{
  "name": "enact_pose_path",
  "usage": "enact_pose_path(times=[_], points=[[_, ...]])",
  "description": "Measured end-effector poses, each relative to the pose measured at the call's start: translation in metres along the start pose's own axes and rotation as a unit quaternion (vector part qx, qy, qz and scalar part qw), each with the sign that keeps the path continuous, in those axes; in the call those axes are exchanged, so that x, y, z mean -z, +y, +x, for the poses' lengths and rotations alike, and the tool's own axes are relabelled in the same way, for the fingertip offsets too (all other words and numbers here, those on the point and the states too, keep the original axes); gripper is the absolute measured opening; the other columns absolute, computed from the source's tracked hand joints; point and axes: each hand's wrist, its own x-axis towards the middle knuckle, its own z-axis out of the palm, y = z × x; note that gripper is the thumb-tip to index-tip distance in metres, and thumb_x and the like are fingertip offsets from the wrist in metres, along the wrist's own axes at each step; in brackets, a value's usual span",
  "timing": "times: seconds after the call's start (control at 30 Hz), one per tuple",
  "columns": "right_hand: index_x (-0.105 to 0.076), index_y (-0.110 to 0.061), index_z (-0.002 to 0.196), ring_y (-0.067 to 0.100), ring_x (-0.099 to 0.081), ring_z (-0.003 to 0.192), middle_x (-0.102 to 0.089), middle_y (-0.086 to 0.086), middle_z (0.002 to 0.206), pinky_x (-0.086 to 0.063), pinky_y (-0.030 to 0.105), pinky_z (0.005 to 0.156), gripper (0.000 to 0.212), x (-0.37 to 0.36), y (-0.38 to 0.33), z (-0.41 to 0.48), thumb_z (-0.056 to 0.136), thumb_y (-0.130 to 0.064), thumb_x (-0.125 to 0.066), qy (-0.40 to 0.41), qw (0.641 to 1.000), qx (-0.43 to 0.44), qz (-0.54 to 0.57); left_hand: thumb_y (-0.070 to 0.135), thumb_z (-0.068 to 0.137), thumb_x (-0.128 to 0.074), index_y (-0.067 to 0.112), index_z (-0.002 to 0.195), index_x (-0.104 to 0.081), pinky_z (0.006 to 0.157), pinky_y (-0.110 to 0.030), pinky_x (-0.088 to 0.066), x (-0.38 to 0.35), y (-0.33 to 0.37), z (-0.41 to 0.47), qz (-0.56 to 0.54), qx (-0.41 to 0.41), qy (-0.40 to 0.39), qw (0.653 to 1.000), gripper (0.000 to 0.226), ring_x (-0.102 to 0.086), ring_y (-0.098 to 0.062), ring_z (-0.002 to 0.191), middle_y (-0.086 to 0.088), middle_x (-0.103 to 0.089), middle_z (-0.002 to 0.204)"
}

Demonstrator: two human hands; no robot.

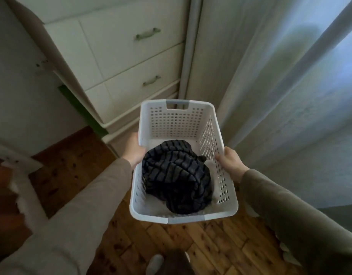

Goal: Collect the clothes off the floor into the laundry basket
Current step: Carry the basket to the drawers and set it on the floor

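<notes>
A white perforated laundry basket [176, 124] is held up in front of me above the wooden floor. Inside it lies a dark striped garment [177, 175], bunched on the basket's bottom. My left hand [134, 150] grips the basket's left rim, thumb over the edge. The right rim is gripped by my right hand [229, 159], with fingers curled inside the wall. Both sleeves are beige or olive. No loose clothes show on the visible floor.
A cream chest of drawers [131, 62] stands ahead on the left. Pale sheer curtains [270, 86] hang to the right. A white shaggy rug [26, 197] lies at the left on the wooden floor [201, 247]. My foot in a grey sock [154, 263] shows at the bottom.
</notes>
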Motion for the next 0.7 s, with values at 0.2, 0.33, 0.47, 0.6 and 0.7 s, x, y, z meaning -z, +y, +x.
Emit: enact_pose_path(times=[0.2, 0.33, 0.47, 0.6, 0.7], points=[[-0.050, 0.001, 0.118, 0.036, -0.059, 0.103, -0.059, 0.022, 0.115, -0.050, 0.045, 0.087, 0.029, -0.061, 0.076, 0.072, 0.094, -0.014, -0.042, -0.008, 1.000, -0.013, -0.004, -0.004, 0.091, -0.043, 0.000, 0.130, -0.042, 0.081, -0.029, -0.037, -0.056, -0.094, 0.064, 0.022, 0.020, 0.005, 1.000, 0.039, -0.049, -0.036, 0.120, -0.022, -0.052, 0.125], [-0.048, 0.000, 0.121, 0.035, -0.057, 0.108, -0.058, 0.021, 0.118, -0.048, 0.047, 0.093, 0.031, -0.100, 0.124, 0.118, 0.096, -0.017, -0.039, -0.008, 1.000, -0.020, 0.001, -0.004, 0.090, -0.044, 0.000, 0.133, -0.039, 0.084, -0.031, -0.038, -0.089, -0.158, 0.113, 0.030, 0.015, -0.003, 0.999, 0.044, -0.048, -0.036, 0.122, -0.022, -0.049, 0.132], [-0.047, -0.001, 0.123, 0.035, -0.055, 0.110, -0.056, 0.021, 0.121, -0.048, 0.044, 0.093, 0.031, -0.140, 0.176, 0.169, 0.095, -0.012, -0.040, -0.008, 1.000, -0.024, 0.010, -0.005, 0.089, -0.041, 0.001, 0.133, -0.038, 0.085, -0.034, -0.041, -0.125, -0.226, 0.168, 0.055, 0.013, 0.001, 0.998, 0.044, -0.049, -0.036, 0.120, -0.022, -0.050, 0.132], [-0.044, -0.003, 0.129, 0.033, -0.053, 0.116, -0.054, 0.018, 0.127, -0.045, 0.040, 0.093, 0.035, -0.176, 0.223, 0.213, 0.094, -0.008, -0.040, -0.007, 0.999, -0.029, 0.020, -0.007, 0.089, -0.040, -0.001, 0.134, -0.038, 0.085, -0.031, -0.039, -0.159, -0.282, 0.212, 0.054, 0.000, 0.010, 0.998, 0.045, -0.049, -0.036, 0.121, -0.022, -0.051, 0.132], [-0.043, -0.004, 0.130, 0.032, -0.052, 0.117, -0.053, 0.018, 0.127, -0.043, 0.036, 0.088, 0.035, -0.198, 0.252, 0.239, 0.095, -0.008, -0.040, -0.009, 0.999, -0.033, 0.024, -0.008, 0.089, -0.039, 0.001, 0.135, -0.038, 0.093, -0.036, -0.041, -0.178, -0.316, 0.235, 0.056, -0.010, 0.005, 0.998, 0.047, -0.049, -0.035, 0.123, -0.020, -0.051, 0.133]])
